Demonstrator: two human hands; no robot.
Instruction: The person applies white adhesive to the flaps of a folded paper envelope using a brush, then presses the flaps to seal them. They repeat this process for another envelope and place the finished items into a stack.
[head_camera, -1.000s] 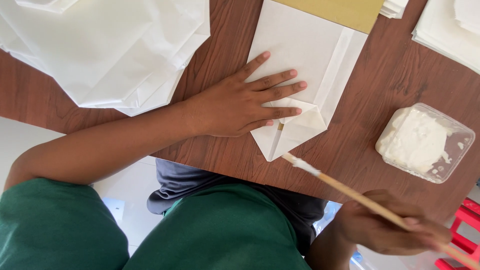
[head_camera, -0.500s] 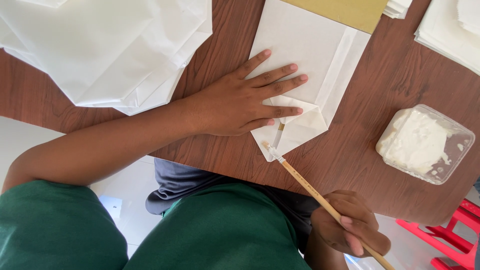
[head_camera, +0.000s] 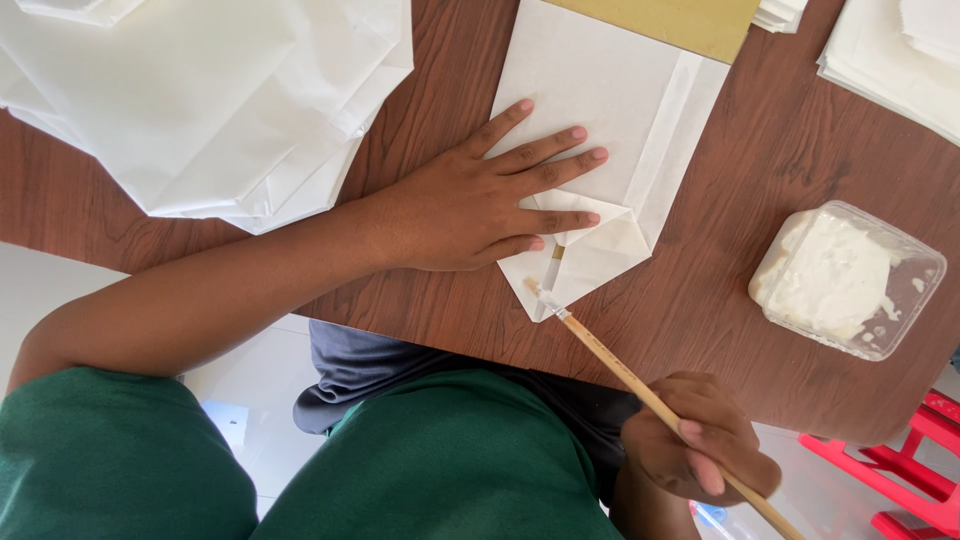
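My left hand (head_camera: 480, 205) lies flat, fingers spread, on a white paper bag (head_camera: 600, 100) whose folded bottom flap (head_camera: 590, 260) points toward the table's near edge. My right hand (head_camera: 700, 450) grips a thin wooden brush (head_camera: 640, 390) below the table edge. The brush tip (head_camera: 540, 293) touches the lower left corner of the folded flap. A clear plastic tub of white paste (head_camera: 845, 280) stands on the brown wooden table (head_camera: 740, 190) to the right of the bag.
A pile of white paper sheets (head_camera: 200, 100) covers the table's left part. More white sheets (head_camera: 900, 60) lie at the far right, and a tan sheet (head_camera: 670, 20) sits over the bag's top. A red stool (head_camera: 910, 480) stands at the lower right.
My right hand has moved left and brought the brush tip from beside the flap onto its lower left corner. My left hand has stayed flat on the bag.
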